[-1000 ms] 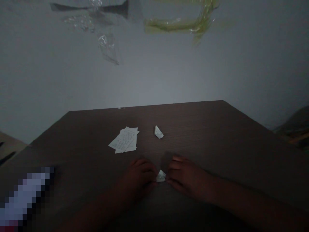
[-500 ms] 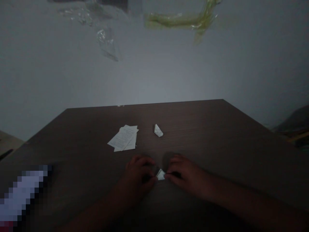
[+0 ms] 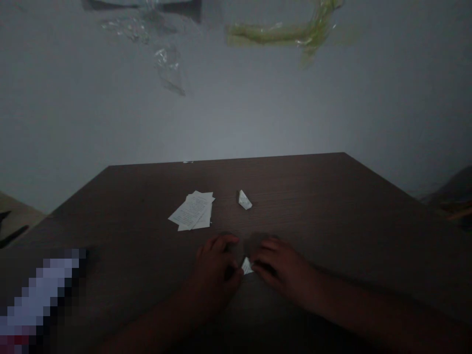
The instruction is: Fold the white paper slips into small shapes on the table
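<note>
A small folded piece of paper (image 3: 247, 266), roughly triangular and pale, lies low in the middle of the head view between my two hands. My left hand (image 3: 218, 268) is at its left side, thumb and forefinger curled in and pinching at its edge. On the other side my right hand (image 3: 277, 264) has its thumb and forefinger closed on the paper's right edge. The fingertips partly cover the paper on both sides. Farther back on the table, another folded paper piece (image 3: 245, 200) lies by itself.
Left of centre, several printed paper sheets (image 3: 191, 210) lie in an overlapping pile on the brown wooden table (image 3: 295, 187). A pixelated bright object (image 3: 40, 295) is at the lower left. Behind the table's far edge stands a wall (image 3: 228, 108) with yellow tape (image 3: 273, 34) on it.
The view has shifted slightly, so everything sits a little farther right. My fingers have moved in closer around the folded paper, and less of it shows.
</note>
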### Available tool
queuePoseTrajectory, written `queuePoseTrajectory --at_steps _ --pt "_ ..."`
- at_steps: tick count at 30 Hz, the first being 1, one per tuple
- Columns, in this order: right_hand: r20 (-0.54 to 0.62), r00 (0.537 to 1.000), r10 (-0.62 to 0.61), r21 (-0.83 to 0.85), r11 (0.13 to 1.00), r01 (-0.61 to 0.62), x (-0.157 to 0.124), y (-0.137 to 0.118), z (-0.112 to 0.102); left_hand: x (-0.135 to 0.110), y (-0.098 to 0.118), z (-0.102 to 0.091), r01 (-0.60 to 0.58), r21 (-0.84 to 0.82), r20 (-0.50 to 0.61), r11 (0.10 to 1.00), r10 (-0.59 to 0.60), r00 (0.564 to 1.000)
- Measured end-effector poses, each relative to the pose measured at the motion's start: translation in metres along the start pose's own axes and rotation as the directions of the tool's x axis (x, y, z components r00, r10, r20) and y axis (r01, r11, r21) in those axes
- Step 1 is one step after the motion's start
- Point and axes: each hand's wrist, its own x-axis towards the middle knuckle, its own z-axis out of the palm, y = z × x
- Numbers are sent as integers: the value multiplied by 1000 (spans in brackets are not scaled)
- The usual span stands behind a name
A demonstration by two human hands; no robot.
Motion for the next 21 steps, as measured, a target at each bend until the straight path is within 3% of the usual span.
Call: queuePoseTrajectory --at_steps 5,8,21 --pt "51 998 -30 -94 995 35 -1 -3 -4 -1 1 -1 -18 18 25 1000 17 1000" --pt "72 996 -44 -114 992 53 -3 -5 -6 -3 0 3 -37 41 -18 998 37 999" --pt "18 994 -112 -147 983 113 -5 -1 0 -3 -3 0 -86 35 -5 996 86 996"
